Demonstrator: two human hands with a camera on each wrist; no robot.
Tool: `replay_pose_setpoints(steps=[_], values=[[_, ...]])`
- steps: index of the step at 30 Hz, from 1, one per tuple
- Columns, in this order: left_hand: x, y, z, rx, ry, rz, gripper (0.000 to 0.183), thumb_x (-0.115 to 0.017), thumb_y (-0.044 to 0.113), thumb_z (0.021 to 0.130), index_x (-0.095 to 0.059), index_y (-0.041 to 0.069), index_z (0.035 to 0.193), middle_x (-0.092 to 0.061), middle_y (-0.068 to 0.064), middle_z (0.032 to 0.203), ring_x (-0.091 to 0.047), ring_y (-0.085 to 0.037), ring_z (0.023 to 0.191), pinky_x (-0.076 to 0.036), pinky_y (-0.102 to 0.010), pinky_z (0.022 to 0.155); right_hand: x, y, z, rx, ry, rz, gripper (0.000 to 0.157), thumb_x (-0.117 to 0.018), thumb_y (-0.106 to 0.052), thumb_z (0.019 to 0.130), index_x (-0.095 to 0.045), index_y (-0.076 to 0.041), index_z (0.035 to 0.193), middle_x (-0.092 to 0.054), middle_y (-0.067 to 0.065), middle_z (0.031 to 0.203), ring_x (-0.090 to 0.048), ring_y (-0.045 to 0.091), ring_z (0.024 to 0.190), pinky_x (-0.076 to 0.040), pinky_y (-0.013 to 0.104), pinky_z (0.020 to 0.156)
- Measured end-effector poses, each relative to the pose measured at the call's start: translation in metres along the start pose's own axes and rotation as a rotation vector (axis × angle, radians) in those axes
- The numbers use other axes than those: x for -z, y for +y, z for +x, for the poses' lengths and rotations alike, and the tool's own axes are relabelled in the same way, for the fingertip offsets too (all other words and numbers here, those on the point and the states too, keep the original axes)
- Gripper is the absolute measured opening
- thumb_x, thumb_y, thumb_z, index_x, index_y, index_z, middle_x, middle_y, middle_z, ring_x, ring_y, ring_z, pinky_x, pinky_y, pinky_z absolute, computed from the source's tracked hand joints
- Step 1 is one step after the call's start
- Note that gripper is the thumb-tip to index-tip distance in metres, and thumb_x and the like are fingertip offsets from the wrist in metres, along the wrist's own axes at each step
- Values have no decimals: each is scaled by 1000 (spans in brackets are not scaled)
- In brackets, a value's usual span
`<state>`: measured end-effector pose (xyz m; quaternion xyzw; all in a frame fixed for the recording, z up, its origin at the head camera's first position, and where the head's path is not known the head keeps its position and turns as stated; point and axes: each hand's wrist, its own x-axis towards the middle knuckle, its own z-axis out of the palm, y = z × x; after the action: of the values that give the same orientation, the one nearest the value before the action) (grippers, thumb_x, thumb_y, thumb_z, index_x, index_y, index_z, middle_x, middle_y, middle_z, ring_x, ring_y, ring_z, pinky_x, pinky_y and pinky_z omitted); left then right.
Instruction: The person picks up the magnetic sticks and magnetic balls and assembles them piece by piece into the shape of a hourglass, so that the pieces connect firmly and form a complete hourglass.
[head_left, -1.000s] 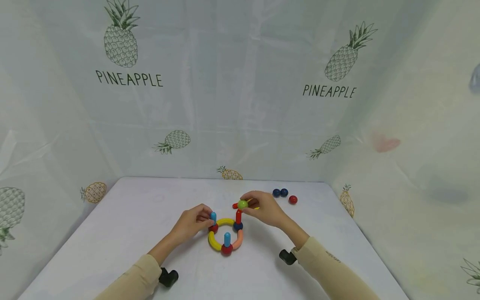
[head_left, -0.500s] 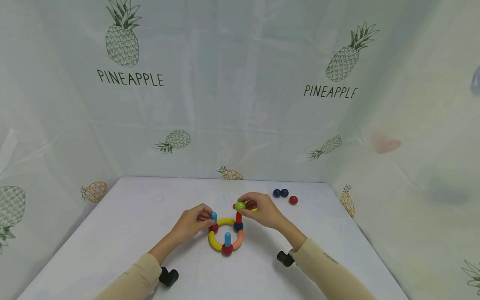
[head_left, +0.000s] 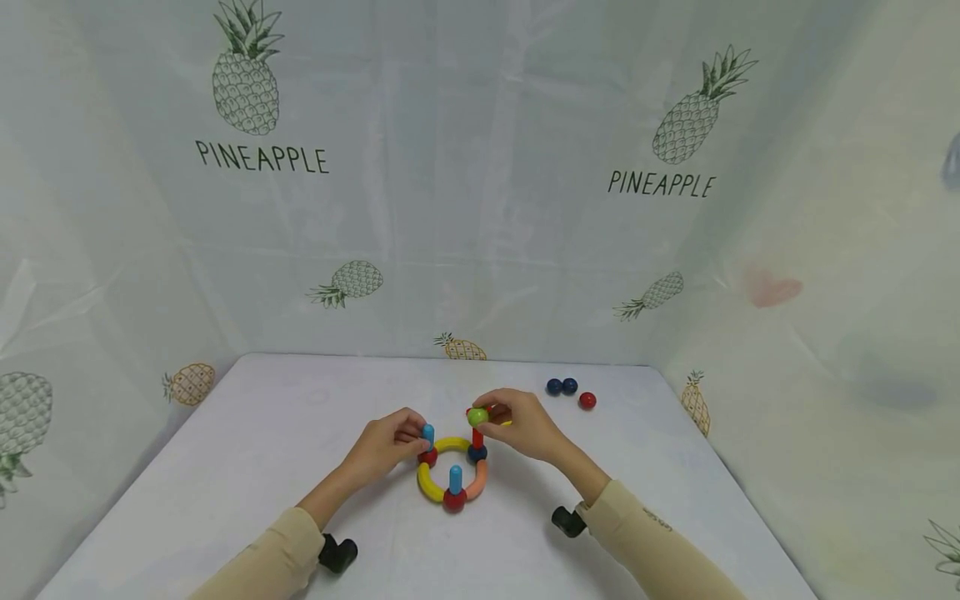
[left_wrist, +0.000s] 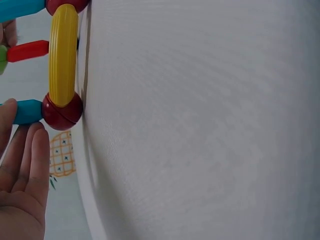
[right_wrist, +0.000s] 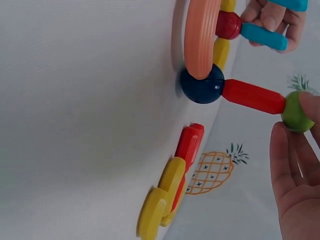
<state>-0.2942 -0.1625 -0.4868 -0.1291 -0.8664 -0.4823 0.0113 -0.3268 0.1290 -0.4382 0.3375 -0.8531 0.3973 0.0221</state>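
Observation:
A ring of magnetic building pieces lies on the table: two yellow curved rods, a salmon curved rod, two red balls and a dark blue ball. Short blue sticks stand upright on the red balls, and a red stick rises from the dark blue one. My left hand pinches the blue stick at the ring's left. Between thumb and fingers, my right hand holds a green ball against the red stick's top end.
Behind my right hand lie loose yellow curved rods and red sticks. Two dark blue balls and a red ball sit at the table's back right. A pineapple-print curtain surrounds the white table.
My right hand has moved slightly left and down, bringing the green ball onto the top of the red stick. The left hand keeps its hold on the blue stick.

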Motion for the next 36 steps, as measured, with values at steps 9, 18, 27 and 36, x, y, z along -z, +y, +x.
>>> replay_pose_setpoints(steps=[9, 18, 27, 36], values=[[1, 2, 0, 0, 12, 1, 21, -80, 18, 97, -68, 21, 114, -74, 7, 103, -71, -12, 96, -61, -28, 87, 0, 3, -4, -27, -7, 52, 33, -76, -17, 100, -70, -19, 133, -75, -8, 122, -73, 10, 103, -60, 24, 91], [2, 4, 0, -41, 20, -12, 22, -80, 20, 97, -68, 23, 115, -75, 9, 108, -72, -13, 105, -61, -31, 94, -10, 7, -5, -58, 30, 110, 32, -78, -21, 99, -70, -18, 129, -76, -6, 114, -73, 11, 101, -60, 24, 91], [-1, 10, -1, -72, 23, -17, 21, -79, 17, 97, -69, 20, 115, -75, 8, 108, -73, -13, 102, -61, -28, 91, -17, 3, -4, -49, 40, 103, 31, -80, -21, 98, -70, -17, 127, -76, -8, 112, -72, 11, 100, -59, 24, 92], [-2, 13, 2, -120, 11, 22, 24, -79, 15, 98, -69, 16, 120, -77, 5, 110, -72, -11, 100, -61, -27, 90, -26, 3, 0, -1, 44, 81, 28, -80, -19, 97, -71, -16, 124, -78, -7, 110, -73, 10, 98, -60, 24, 90]])
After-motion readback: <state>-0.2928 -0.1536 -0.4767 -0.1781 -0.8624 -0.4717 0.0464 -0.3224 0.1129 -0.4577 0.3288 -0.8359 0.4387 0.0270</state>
